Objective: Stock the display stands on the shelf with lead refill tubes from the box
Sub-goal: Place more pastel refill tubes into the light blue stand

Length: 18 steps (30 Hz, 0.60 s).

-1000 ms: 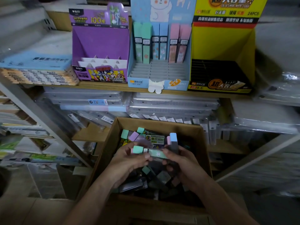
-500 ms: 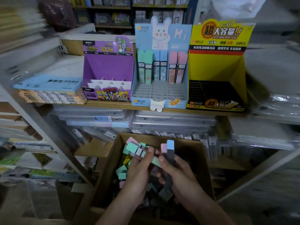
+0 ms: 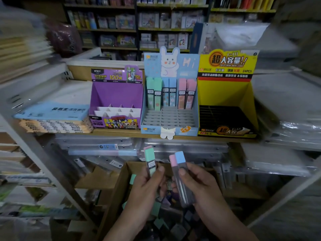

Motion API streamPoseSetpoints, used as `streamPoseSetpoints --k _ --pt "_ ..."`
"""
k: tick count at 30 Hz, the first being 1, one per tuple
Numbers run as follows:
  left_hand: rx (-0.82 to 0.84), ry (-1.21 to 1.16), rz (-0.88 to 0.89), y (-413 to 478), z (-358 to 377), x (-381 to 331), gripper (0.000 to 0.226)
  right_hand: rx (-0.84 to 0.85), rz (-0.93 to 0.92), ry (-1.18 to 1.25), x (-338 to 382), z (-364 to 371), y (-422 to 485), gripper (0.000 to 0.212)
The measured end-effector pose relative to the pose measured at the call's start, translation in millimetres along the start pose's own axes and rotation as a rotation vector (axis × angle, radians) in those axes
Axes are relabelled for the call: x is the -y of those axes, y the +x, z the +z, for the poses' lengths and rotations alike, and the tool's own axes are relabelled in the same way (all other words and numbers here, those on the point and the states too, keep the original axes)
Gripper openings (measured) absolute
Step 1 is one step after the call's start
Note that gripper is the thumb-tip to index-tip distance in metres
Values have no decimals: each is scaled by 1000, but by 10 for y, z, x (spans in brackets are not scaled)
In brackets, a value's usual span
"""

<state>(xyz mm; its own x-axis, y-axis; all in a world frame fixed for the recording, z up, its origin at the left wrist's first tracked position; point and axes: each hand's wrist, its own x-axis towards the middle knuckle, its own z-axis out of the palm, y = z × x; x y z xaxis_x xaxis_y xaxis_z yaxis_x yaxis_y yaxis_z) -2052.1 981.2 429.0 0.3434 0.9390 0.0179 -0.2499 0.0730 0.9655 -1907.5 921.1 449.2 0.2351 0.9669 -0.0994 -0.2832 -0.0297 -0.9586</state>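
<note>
My left hand (image 3: 147, 184) grips a green-capped lead refill tube (image 3: 150, 160) upright, with a pink cap showing behind it. My right hand (image 3: 196, 183) holds two tubes, blue-capped (image 3: 180, 158) and pink-capped (image 3: 173, 160), side by side. Both hands hover above the open cardboard box (image 3: 114, 197), which holds several loose tubes. On the shelf (image 3: 121, 132) above stand three display stands: a purple one (image 3: 116, 103), a light blue bunny stand (image 3: 170, 115) with a back row of green, blue and pink tubes, and a yellow one (image 3: 227, 94) with black slots.
A stack of blue-covered pads (image 3: 52, 115) lies left of the purple stand. Plastic-wrapped packs (image 3: 286, 105) crowd the shelf on the right. Clear folders (image 3: 104, 148) fill the level below. White shelf struts (image 3: 43, 162) run diagonally at left and right. More shelves stand behind.
Both hands have risen out of the box with the tubes, now held upright. The view has tilted up, showing the whole shelf and the aisle behind.
</note>
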Motion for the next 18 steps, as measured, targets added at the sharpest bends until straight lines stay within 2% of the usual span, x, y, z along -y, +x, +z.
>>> streamPoseSetpoints --k 6,9,14,18 --pt "102 14 68 146 -32 -273 17 -60 -78 -61 177 155 128 44" --pt "110 -9 77 249 -32 -429 12 -28 -127 -20 276 245 199 37" --pt "96 -58 34 447 -8 -646 23 -28 -168 23 490 348 357 37" --pt "83 -79 66 642 78 -790 24 -16 -223 14 761 393 494 18"
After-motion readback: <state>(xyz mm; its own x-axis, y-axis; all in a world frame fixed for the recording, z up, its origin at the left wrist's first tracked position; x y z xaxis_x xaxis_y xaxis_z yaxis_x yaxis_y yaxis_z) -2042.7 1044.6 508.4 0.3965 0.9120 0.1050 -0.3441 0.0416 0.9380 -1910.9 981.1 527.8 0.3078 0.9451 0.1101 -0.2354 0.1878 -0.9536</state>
